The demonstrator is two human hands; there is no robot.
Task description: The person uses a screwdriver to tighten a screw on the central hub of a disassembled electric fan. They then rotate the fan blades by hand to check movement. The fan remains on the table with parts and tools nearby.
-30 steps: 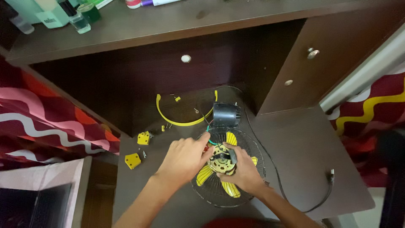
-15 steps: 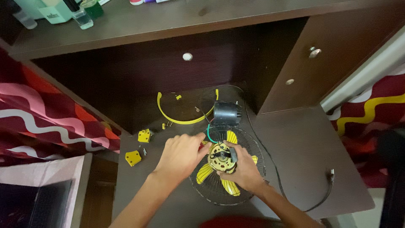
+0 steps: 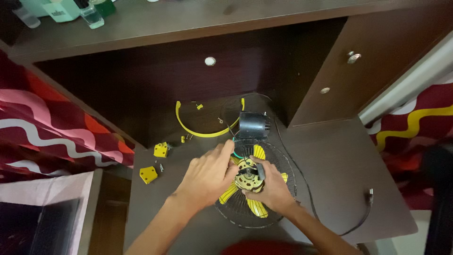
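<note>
Both hands on the fan motor [image 3: 248, 174], low on a dark wooden floor [image 3: 330, 156].
Left hand [image 3: 207, 174] and right hand [image 3: 271, 189] curl around it; desk [image 3: 188, 19] above.

— What's carrying it all?

— A dark brown desk surface [image 3: 330, 160], set in the recess under a shelf [image 3: 188, 23].

— And lying on it?

— A round wire fan guard [image 3: 283, 208] with yellow blades [image 3: 258, 208] sits near the front edge. Behind it, a black motor housing [image 3: 252, 125] and a curved yellow ring piece [image 3: 203, 132]. To the left, 2 small yellow brackets [image 3: 148, 174], well apart from the guard, with a few tiny screws [image 3: 161, 167] beside them. A black cable [image 3: 330, 215] trails off to the right.
</note>
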